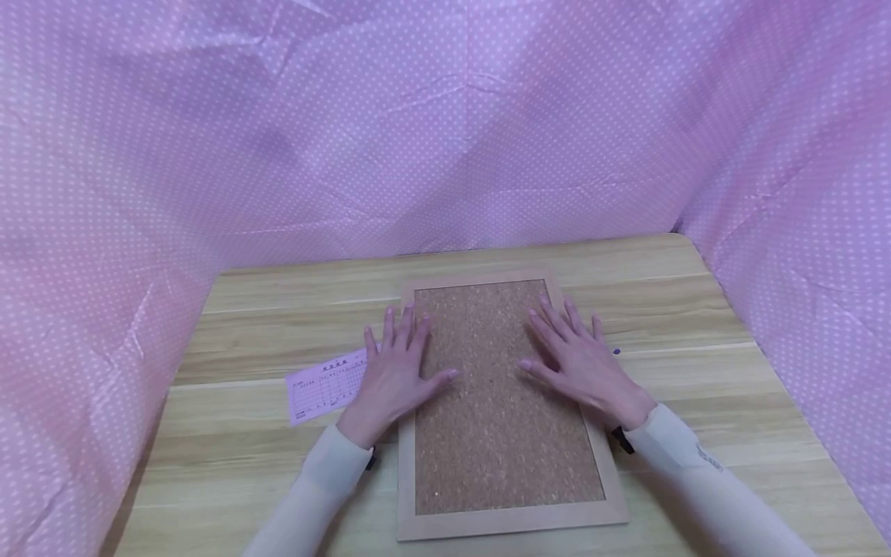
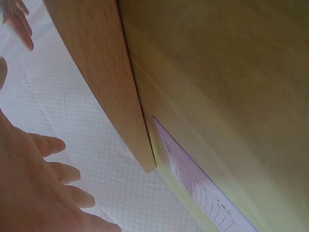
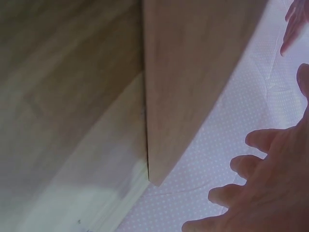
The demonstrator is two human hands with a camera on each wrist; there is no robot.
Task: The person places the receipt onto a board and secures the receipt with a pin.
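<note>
A cork board point(image 1: 497, 441) in a light wooden frame point(image 1: 515, 521) lies flat on the table, its long side pointing away from me. Over its left edge my left hand point(image 1: 391, 379) is held with fingers straight and spread, palm down. My right hand point(image 1: 585, 367) mirrors it above the right edge, fingers also spread. Both wrist views show a gap between the fingers and the board's side point(image 2: 104, 63), so the hands are raised over it. Neither hand holds anything. Left of the board lies a pink printed slip point(image 1: 323, 387), its right end partly covered by my left hand.
A small dark blue object point(image 1: 616, 351) sits on the wood-grain table point(image 1: 710, 371) just right of my right hand. Pink polka-dot cloth point(image 1: 445, 139) hangs round the table's back and sides. Dark wrist straps show at both sleeves.
</note>
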